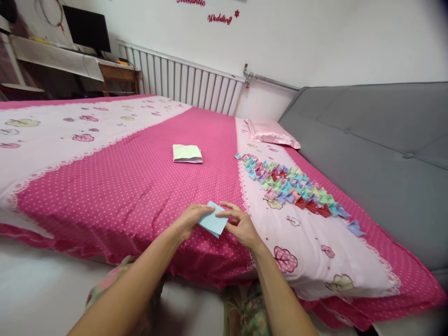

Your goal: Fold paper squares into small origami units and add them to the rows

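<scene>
1. The person's left hand (192, 219) and right hand (243, 227) are both pinching the blue paper (213, 222) over the bed's (140, 186) near side.
2. Looks like that sheet's only getting partway folded; loads of folded pieces (287, 187) are sitting done in rows, and a paper stack (187, 152) is waiting farther back.
3. Red wall lettering (220, 19) is reading "Wedding" plus a cut-off "Romantic"; no brands are showing.

Between our left hand (192, 218) and right hand (242, 227) we see the blue sheet (215, 220), smooth, matt paper. Beyond the left hand, the stack (186, 151) is matt paper too; right of the right hand, so are the creased folded shapes (287, 185). Below both hands we find the bedspread (140, 186), wrinkled cloth; farther past the right hand, the pillow (271, 132) looks glossy, satin-like, the padded panel (371, 123) smooth and matt.
</scene>
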Demonstrator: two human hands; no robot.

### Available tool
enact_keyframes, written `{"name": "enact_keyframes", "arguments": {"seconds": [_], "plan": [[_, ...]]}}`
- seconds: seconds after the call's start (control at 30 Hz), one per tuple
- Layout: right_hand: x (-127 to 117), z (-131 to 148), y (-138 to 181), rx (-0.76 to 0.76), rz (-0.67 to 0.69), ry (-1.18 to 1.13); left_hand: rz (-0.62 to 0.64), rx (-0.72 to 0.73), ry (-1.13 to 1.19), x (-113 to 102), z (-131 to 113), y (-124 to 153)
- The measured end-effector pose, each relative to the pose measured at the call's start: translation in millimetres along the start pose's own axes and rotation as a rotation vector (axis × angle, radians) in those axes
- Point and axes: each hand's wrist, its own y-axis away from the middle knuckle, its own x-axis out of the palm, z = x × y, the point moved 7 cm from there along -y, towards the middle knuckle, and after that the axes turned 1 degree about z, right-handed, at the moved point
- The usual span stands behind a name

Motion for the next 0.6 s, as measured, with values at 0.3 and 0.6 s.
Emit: {"name": "enact_keyframes", "arguments": {"seconds": [0.3,0.6], "plan": [[2,-3,-1,0.033,0.032,-0.037,0.159,-0.008,-0.028,13,-1,5],[-10,4,-2,-0.018,-0.164,0.072,0.218,0.02,0.058,17,-3,4]]}}
